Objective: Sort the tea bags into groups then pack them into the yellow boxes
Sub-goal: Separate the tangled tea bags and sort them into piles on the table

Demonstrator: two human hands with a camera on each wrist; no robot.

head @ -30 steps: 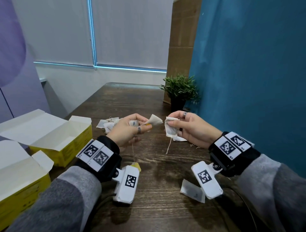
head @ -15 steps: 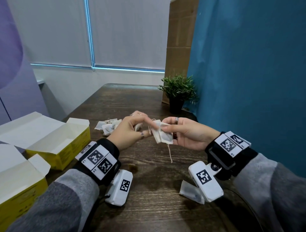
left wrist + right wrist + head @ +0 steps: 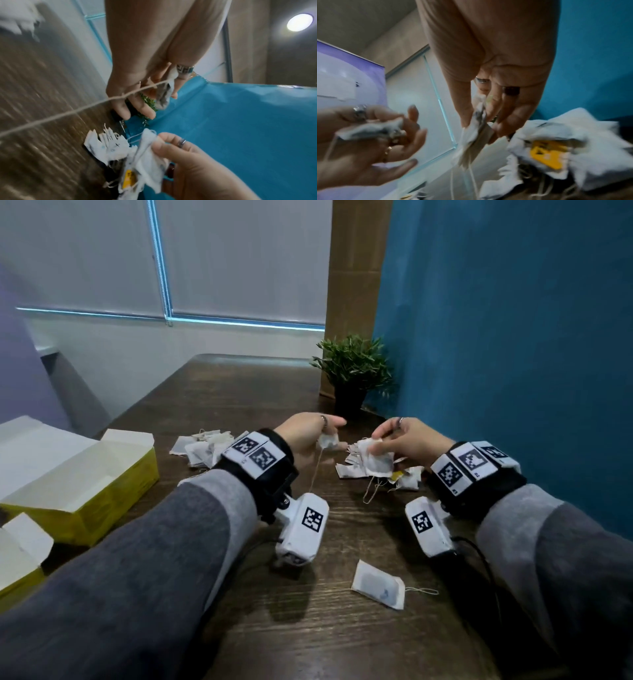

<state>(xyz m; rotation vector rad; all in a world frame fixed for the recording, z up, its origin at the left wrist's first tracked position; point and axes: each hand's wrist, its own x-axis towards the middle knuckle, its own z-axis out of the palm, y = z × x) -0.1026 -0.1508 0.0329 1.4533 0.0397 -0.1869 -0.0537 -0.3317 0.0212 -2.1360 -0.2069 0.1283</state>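
Both hands are raised over the far half of the wooden table (image 3: 308,642), apart from each other.

Left hand (image 3: 303,436): thumb and forefinger pinch a small crumpled tea bag (image 3: 328,441) at its top. The bag hangs just below the fingertips; its string (image 3: 315,470) runs down and back toward the wrist. In the left wrist view the remaining fingers (image 3: 144,108) extend loosely past the bag, not touching it.

Right hand (image 3: 407,443): fingers curled round a bundle (image 3: 376,462) of flat white tea bags, thumb on the near face, fingers behind. In the right wrist view the bundle juts out beyond the fingertips (image 3: 500,127), strings dangling beneath. How many bags are in the bundle: cannot tell.

Right pile (image 3: 407,479) of tea bags lies on the table directly under and beside the right hand; one yellow tag (image 3: 397,475) shows in it. Left pile (image 3: 198,448) lies behind the left wrist, partly hidden by the wristband. One single bag (image 3: 378,585) lies alone on the near table, between the forearms, string trailing right.

Two yellow boxes at the left edge, both open with flaps up: the far box (image 3: 113,494) near the left pile, the near box (image 3: 17,583) cut off by the frame. No bags visible inside either.

Potted plant (image 3: 352,371) stands at the far right against the blue wall (image 3: 513,337).
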